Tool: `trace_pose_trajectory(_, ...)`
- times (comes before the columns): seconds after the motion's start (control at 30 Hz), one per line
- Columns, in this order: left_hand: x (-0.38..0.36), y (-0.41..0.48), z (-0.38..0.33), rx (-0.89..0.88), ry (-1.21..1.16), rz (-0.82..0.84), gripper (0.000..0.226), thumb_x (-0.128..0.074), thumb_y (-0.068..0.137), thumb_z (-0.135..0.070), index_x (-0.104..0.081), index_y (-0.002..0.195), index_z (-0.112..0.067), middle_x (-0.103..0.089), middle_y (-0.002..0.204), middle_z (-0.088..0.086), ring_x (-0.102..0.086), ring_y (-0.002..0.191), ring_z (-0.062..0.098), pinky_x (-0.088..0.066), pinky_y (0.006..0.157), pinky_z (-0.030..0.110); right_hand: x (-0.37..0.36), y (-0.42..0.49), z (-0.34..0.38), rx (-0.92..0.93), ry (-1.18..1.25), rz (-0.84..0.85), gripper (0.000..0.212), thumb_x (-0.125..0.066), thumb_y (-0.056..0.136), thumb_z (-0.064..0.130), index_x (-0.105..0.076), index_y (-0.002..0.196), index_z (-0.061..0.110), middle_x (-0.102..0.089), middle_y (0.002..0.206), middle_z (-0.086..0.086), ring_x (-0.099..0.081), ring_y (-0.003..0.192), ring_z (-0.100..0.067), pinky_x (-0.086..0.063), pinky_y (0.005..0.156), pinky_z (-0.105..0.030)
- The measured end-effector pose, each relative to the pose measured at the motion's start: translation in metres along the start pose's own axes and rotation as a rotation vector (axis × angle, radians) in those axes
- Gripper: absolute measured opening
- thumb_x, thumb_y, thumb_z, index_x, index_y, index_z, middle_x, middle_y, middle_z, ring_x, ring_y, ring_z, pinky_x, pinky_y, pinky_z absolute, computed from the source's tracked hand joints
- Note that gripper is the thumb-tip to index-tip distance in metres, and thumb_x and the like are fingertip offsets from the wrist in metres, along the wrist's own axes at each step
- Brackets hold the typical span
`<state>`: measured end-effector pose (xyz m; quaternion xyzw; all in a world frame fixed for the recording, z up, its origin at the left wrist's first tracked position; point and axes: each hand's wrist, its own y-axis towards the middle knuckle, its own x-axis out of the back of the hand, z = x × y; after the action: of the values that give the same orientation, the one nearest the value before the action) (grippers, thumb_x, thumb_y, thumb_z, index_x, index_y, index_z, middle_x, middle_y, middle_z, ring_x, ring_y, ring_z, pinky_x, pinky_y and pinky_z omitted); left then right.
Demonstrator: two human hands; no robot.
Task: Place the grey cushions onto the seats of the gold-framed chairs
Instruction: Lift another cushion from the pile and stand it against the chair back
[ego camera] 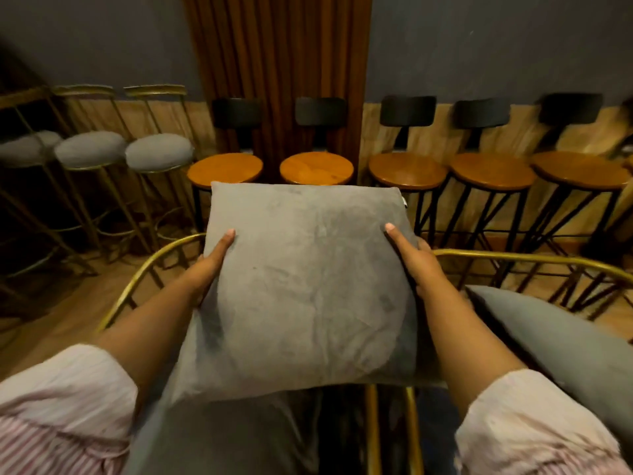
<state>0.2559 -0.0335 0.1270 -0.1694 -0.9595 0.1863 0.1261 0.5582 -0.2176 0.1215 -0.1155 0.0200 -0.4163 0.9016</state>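
Note:
A square grey cushion [305, 289] fills the middle of the view, held flat between both hands. My left hand [210, 265] grips its left edge and my right hand [416, 258] grips its right edge, thumbs on top. The cushion hovers over a gold-framed chair [137, 279] whose curved rail shows at the left; its seat is hidden under the cushion. To the right, a second grey cushion [548, 341] leans inside another gold-framed chair [534, 258].
Three gold bar stools with round grey pads [159, 152] stand at the back left. Several black stools with round wooden seats [317, 168] line the far wall. Gold chair legs [373, 430] stand below the cushion. The floor is wood.

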Motion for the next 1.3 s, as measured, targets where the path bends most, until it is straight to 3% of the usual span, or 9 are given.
trace_pose_trajectory(0.07,0.027,0.015,-0.013,-0.08,0.005,0.006,0.135,-0.06,0.038,-0.089,-0.027,0.148,-0.02,-0.042,0.15,0.007,-0.045,0.132,0.031,-0.033,0.112,0.047,-0.041,0.006,-0.004,0.016,0.032,-0.009,0.094,-0.073,0.061,0.066,-0.044,0.139,0.023,-0.056,0.132,-0.001,-0.057,0.11,-0.022,-0.048,0.088,-0.035)
trace_pose_trajectory(0.17,0.061,0.053,-0.024,-0.124,-0.007,0.009,0.094,-0.056,0.076,-0.065,-0.023,0.149,-0.014,-0.035,0.153,0.007,-0.035,0.139,0.031,-0.027,0.113,0.043,-0.096,0.014,-0.009,0.087,0.068,-0.033,0.091,-0.076,0.063,0.059,-0.041,0.141,0.026,-0.055,0.134,0.001,-0.056,0.109,-0.018,-0.046,0.083,-0.03)
trace_pose_trajectory(0.3,0.091,0.105,-0.028,-0.191,0.013,0.011,0.112,-0.069,0.06,-0.067,-0.025,0.149,-0.014,-0.037,0.152,0.004,-0.037,0.138,0.027,-0.03,0.11,0.037,-0.139,0.03,-0.013,0.117,0.106,0.006,0.105,-0.085,0.058,0.046,-0.031,0.145,0.027,-0.052,0.134,0.002,-0.054,0.116,-0.018,-0.049,0.091,-0.034)
trace_pose_trajectory(0.43,0.098,0.153,-0.025,-0.227,-0.007,-0.03,0.091,-0.07,0.078,-0.039,-0.019,0.149,-0.013,-0.034,0.153,0.007,-0.034,0.14,0.028,-0.029,0.112,0.038,-0.161,0.059,-0.02,0.075,0.134,0.084,0.137,-0.093,0.031,0.048,-0.022,0.148,0.03,-0.049,0.14,-0.001,-0.052,0.124,-0.022,-0.046,0.103,-0.042)
trace_pose_trajectory(0.67,0.094,0.228,0.018,-0.244,0.03,-0.049,0.097,-0.073,0.074,-0.038,-0.016,0.149,-0.018,-0.034,0.152,0.009,-0.034,0.138,0.032,-0.03,0.113,0.046,-0.197,0.106,-0.074,0.164,-0.008,0.022,0.121,-0.085,0.061,0.027,-0.004,0.151,0.033,-0.03,0.153,0.002,-0.036,0.129,-0.011,-0.038,0.103,-0.033)
trace_pose_trajectory(0.77,0.09,0.255,0.048,-0.268,0.068,-0.045,0.095,-0.073,0.076,-0.033,-0.014,0.149,-0.022,-0.032,0.153,0.008,-0.032,0.14,0.032,-0.029,0.113,0.049,-0.207,0.12,-0.112,0.168,0.022,-0.031,0.131,-0.084,0.054,0.035,0.004,0.15,0.036,-0.025,0.156,0.003,-0.034,0.135,-0.014,-0.037,0.109,-0.038)
trace_pose_trajectory(1.0,0.074,0.296,0.1,-0.249,0.064,-0.035,0.104,-0.075,0.072,-0.037,-0.008,0.15,-0.026,-0.027,0.155,0.004,-0.031,0.141,0.029,-0.028,0.114,0.048,-0.218,0.145,-0.178,0.232,0.004,-0.086,0.116,-0.085,0.064,0.028,-0.008,0.151,0.035,-0.03,0.148,0.009,-0.036,0.128,-0.009,-0.038,0.104,-0.03)
trace_pose_trajectory(1.17,0.07,0.291,0.148,-0.217,0.116,-0.091,0.091,-0.069,0.081,-0.023,-0.01,0.15,-0.016,-0.025,0.157,0.006,-0.029,0.142,0.025,-0.027,0.103,0.024,-0.22,0.14,-0.219,0.222,-0.106,-0.052,0.11,-0.088,0.062,0.027,-0.021,0.149,0.028,-0.037,0.144,0.01,-0.04,0.129,-0.011,-0.038,0.107,-0.032)
trace_pose_trajectory(1.3,0.069,0.291,0.152,-0.237,0.113,-0.104,0.087,-0.068,0.082,-0.024,-0.014,0.15,-0.018,-0.028,0.156,0.004,-0.031,0.141,0.024,-0.028,0.097,0.024,-0.22,0.133,-0.224,0.179,-0.127,-0.083,0.108,-0.087,0.059,0.034,-0.025,0.147,0.025,-0.04,0.14,0.01,-0.04,0.127,-0.01,-0.037,0.105,-0.029)
